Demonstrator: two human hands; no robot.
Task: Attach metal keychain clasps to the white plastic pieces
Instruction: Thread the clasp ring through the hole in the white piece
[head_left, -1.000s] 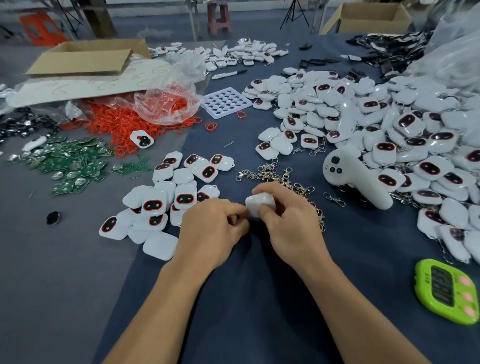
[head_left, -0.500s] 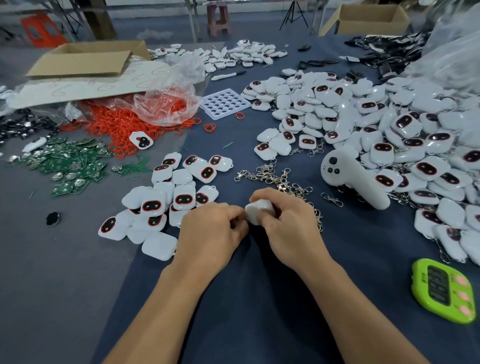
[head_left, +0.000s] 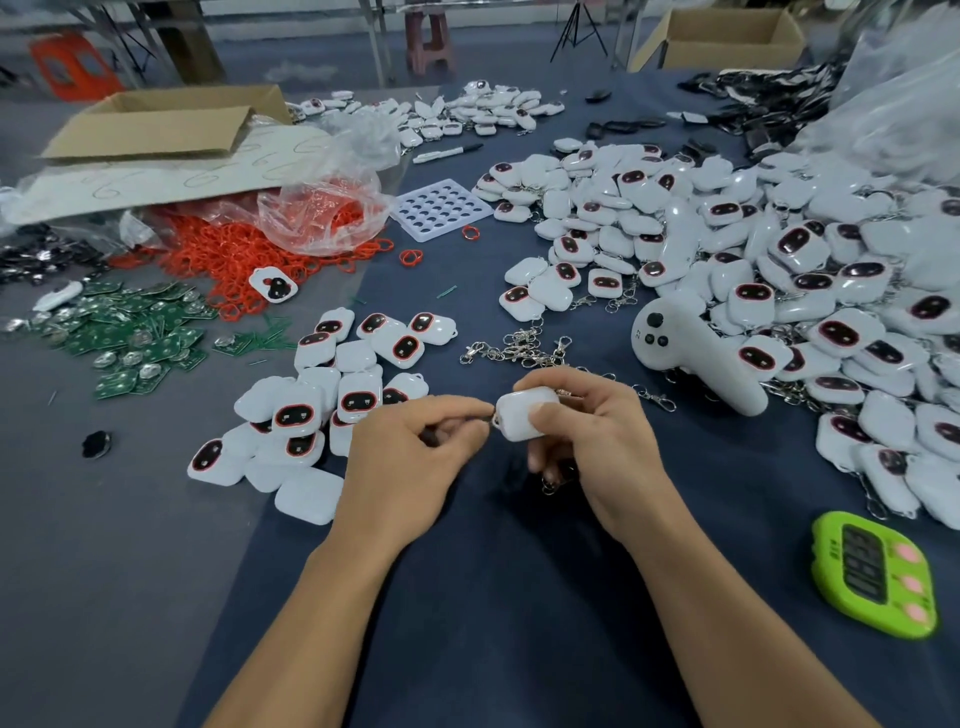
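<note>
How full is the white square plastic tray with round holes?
Empty: every hole in the white plastic tray shows dark, holding nothing.

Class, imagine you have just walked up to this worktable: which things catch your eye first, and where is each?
A huge heap of white pieces with dark, red-rimmed faces fills the right side. At the centre, the right hand holds one white piece while the left hand pinches at its corner. A pile of bright red rings lies at the far left, and a lime-green timer lies at the near right.
</note>
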